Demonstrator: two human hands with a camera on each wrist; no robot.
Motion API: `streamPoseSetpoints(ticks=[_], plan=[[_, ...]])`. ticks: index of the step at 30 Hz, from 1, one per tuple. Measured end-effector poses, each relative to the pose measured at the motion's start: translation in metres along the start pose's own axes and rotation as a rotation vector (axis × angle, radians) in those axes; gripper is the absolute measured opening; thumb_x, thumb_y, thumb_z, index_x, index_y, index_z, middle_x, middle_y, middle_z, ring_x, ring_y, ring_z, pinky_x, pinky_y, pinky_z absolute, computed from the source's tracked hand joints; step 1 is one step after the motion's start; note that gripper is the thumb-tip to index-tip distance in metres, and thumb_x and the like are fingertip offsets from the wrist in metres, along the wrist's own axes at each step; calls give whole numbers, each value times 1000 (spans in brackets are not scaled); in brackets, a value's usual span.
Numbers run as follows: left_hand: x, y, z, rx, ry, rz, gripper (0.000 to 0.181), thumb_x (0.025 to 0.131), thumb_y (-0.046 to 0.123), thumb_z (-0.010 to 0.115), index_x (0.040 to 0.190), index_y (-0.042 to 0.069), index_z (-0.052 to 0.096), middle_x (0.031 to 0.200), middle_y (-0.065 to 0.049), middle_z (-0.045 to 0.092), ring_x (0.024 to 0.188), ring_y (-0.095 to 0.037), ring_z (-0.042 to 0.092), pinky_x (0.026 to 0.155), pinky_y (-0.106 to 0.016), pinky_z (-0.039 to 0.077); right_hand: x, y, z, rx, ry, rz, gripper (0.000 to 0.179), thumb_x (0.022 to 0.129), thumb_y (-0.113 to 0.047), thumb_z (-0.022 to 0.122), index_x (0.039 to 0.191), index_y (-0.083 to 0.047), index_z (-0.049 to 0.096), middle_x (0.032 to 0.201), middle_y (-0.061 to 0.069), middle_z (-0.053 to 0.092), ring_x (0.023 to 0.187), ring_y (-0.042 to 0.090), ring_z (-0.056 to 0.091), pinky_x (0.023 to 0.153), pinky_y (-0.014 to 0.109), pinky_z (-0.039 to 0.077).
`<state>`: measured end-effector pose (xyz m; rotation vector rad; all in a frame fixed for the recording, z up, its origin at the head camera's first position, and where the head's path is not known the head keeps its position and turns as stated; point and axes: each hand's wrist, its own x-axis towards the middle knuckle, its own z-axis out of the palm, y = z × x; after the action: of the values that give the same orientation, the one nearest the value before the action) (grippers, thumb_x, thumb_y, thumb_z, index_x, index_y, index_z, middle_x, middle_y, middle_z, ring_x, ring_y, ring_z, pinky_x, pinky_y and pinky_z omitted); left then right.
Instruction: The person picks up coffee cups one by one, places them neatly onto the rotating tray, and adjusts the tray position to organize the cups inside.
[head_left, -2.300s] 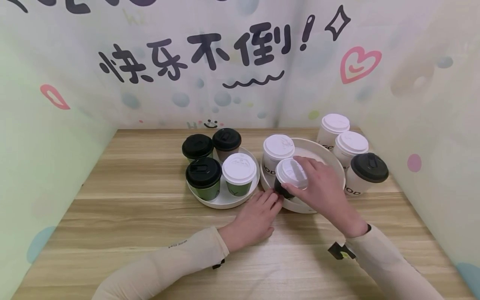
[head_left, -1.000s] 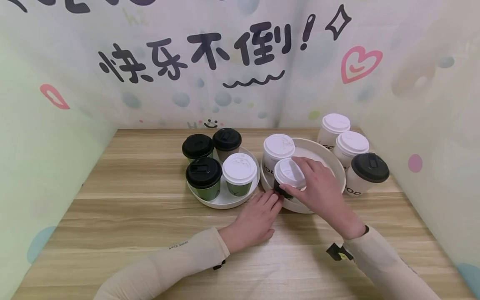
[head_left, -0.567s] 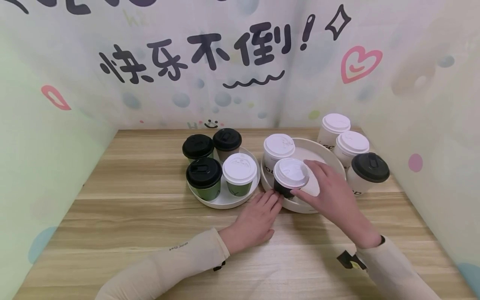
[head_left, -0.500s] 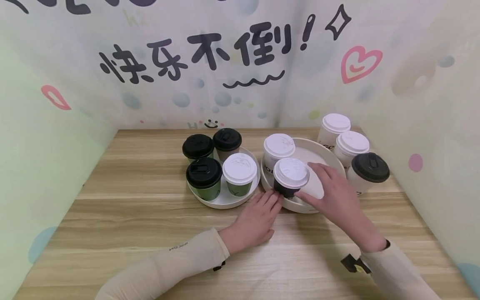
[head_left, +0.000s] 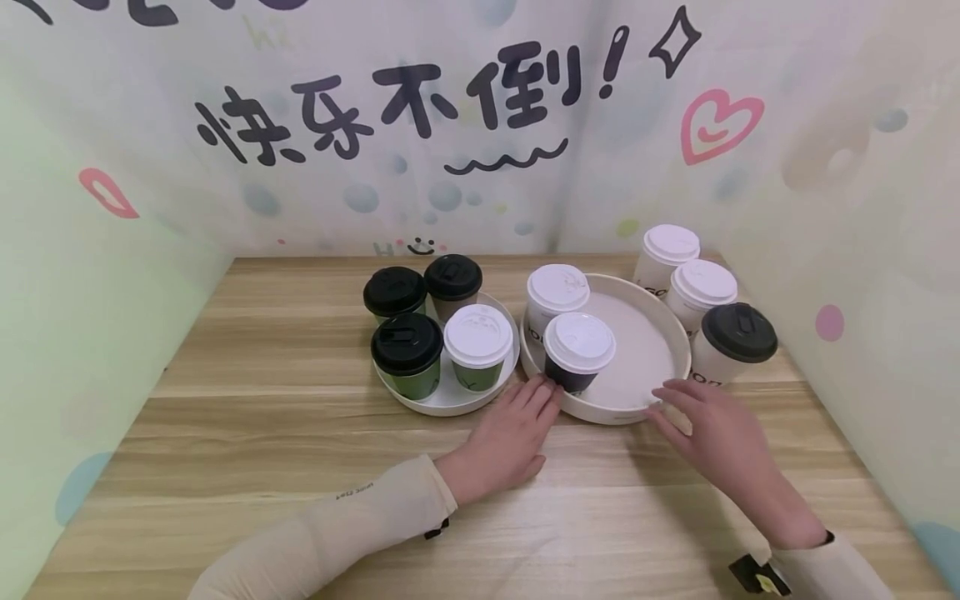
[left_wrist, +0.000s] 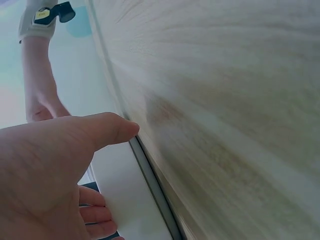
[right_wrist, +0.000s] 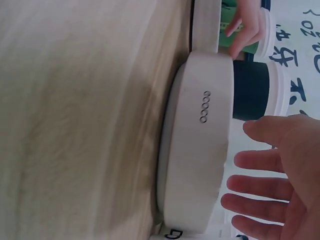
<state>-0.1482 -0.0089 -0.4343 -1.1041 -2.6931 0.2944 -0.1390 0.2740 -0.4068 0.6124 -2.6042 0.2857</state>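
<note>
A cream round tray (head_left: 637, 350) holds two lidded paper cups on its left side: a white cup (head_left: 557, 292) behind and a dark cup with a white lid (head_left: 579, 346) in front. My left hand (head_left: 510, 437) rests at the tray's front-left rim, fingers extended and fingertips right by the dark cup's base. Holding nothing, my right hand (head_left: 716, 437) hovers by the front-right rim, thumb and fingers spread apart. In the right wrist view, the tray's wall (right_wrist: 195, 150) stands just beyond those fingers (right_wrist: 260, 182).
A smaller white plate (head_left: 450, 404) on the left carries several cups, three black-lidded and one white-lidded cup (head_left: 478, 342). Right of the tray stand two white-lidded cups (head_left: 702, 287) and a black-lidded white cup (head_left: 735, 337). A printed curtain (head_left: 480, 208) closes the back.
My right hand has released the dark cup, which stays on the tray, and has drawn away to the right and toward me. My left hand has kept its place.
</note>
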Motion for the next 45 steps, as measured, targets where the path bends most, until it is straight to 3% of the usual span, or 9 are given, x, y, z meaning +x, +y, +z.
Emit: streamPoseSetpoints(ticks=[14,20,24,27,36,45], plan=[[1,7,-3,30,21,-60,88,83,59,66,148,6,38,144,-10,44,141,-25,40,114,-37,42,-10,0,5,-8,42,-46,27,72,-16,81,97,-6,77,97,11,75,90,32,70,74,50,57],[5,14,-6,33,48,9,83,84,58,65,145,8,40,144,-7,45,138,-22,43,114,-34,42,-11,-6,5,-2,53,-57,30,71,-14,81,99,-7,76,98,10,75,93,32,69,77,51,57],[7,17,-7,32,33,63,84,86,59,63,148,9,37,148,-7,42,141,-21,40,117,-33,38,-12,-9,8,1,68,-102,31,71,-14,80,101,-7,76,98,10,75,92,30,69,79,48,57],[7,16,-7,21,26,70,83,86,57,63,149,9,36,148,-6,42,142,-21,40,118,-33,38,-12,-8,10,5,76,-142,31,71,-14,78,101,-7,75,99,10,74,91,28,68,79,45,57],[8,8,-7,-23,5,36,74,88,49,65,145,11,39,145,-5,44,141,-20,40,116,-33,41,-12,3,11,7,74,-152,30,71,-14,77,100,-7,76,98,11,74,91,29,69,76,46,58],[10,3,-9,-26,16,-47,70,85,51,66,138,10,45,137,-7,48,132,-20,47,107,-32,45,-11,7,6,15,62,-148,30,71,-13,79,100,-9,76,99,9,74,89,29,70,72,46,58]])
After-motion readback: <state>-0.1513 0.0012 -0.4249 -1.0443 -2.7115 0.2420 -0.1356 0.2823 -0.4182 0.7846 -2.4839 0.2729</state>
